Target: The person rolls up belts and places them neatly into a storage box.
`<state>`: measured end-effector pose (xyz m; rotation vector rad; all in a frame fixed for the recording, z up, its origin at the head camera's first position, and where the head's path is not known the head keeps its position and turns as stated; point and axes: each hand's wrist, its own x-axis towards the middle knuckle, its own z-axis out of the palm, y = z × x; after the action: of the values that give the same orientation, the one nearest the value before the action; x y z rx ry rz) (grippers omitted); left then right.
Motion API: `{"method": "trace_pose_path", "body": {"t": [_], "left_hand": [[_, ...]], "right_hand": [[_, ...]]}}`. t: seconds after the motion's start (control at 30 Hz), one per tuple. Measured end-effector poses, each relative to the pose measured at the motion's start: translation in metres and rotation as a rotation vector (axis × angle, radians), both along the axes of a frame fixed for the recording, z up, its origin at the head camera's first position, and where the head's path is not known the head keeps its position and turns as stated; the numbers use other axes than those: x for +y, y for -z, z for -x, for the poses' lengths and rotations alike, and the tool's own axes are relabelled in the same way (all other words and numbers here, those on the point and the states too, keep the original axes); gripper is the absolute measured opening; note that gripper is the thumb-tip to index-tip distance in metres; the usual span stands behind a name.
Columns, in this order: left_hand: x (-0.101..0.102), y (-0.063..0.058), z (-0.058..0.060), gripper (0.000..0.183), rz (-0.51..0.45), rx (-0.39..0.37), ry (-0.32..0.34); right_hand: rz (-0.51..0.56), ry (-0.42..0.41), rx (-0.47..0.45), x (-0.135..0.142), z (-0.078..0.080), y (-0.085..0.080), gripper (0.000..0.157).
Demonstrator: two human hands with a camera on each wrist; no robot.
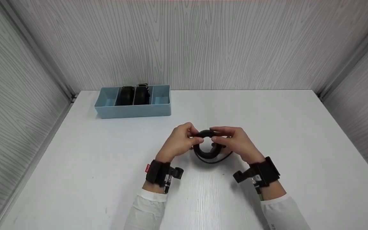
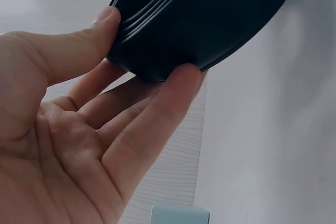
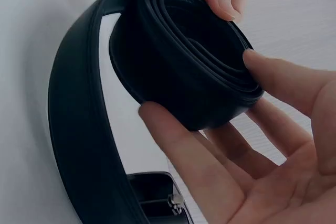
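A black belt (image 1: 208, 156) is wound into a coil, held upright between both hands over the white table. My left hand (image 1: 180, 140) pinches the coil's left side, thumb on the near edge and fingers on its outer face. On the opposite side, my right hand (image 1: 239, 142) grips it between thumb and fingers. The right wrist view shows the layered turns of the coil (image 3: 178, 90) and a loose outer strip (image 3: 76, 103) bowing away from it. At that strip's end is a buckle (image 3: 177, 201) with a small metal peg.
A light blue divided box (image 1: 133, 111) stands at the back left of the table. Two rolled black belts (image 1: 126, 96) sit in its middle compartments; the end compartments hold nothing visible. Grey wood-grain panels (image 1: 184, 44) enclose the table at the back and sides.
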<state>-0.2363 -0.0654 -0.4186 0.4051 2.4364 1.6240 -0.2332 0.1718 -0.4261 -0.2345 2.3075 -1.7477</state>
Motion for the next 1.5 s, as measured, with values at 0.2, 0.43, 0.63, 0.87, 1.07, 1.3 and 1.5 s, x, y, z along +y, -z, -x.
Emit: {"method": "trace_pose_path", "body": {"t": [0.2, 0.43, 0.63, 0.87, 1.07, 1.3, 1.5], "left_hand": [[0.001, 0.001, 0.0002, 0.02, -0.014, -0.006, -0.016], [0.0034, -0.0009, 0.0002, 0.022, -0.04, -0.005, -0.092], [0.0004, -0.0023, 0.0013, 0.018, -0.043, 0.001, -0.054], [-0.0053, -0.0027, 0.0004, 0.016, 0.015, 0.012, 0.039], [-0.0033, -0.0002, 0.0006, 0.019, 0.006, -0.011, 0.024], [-0.0011, -0.0006, 0.0005, 0.022, -0.059, -0.042, -0.048], [-0.0022, -0.0013, -0.0001, 0.017, -0.045, -0.017, -0.017]], "right_hand": [[0.04, 0.013, 0.006, -0.0006, 0.0003, 0.001, 0.046], [0.18, 0.101, -0.037, -0.0005, 0.0015, 0.0015, 0.049], [0.153, 0.053, -0.043, 0.0022, 0.0017, -0.0012, 0.05], [0.013, -0.072, -0.018, 0.0058, 0.0003, -0.0059, 0.047], [0.039, -0.062, -0.028, 0.0046, 0.0016, -0.0024, 0.047], [0.162, 0.031, -0.055, 0.003, 0.0031, 0.0009, 0.051], [0.134, 0.007, -0.059, 0.0059, 0.0034, 0.0002, 0.051]]}}
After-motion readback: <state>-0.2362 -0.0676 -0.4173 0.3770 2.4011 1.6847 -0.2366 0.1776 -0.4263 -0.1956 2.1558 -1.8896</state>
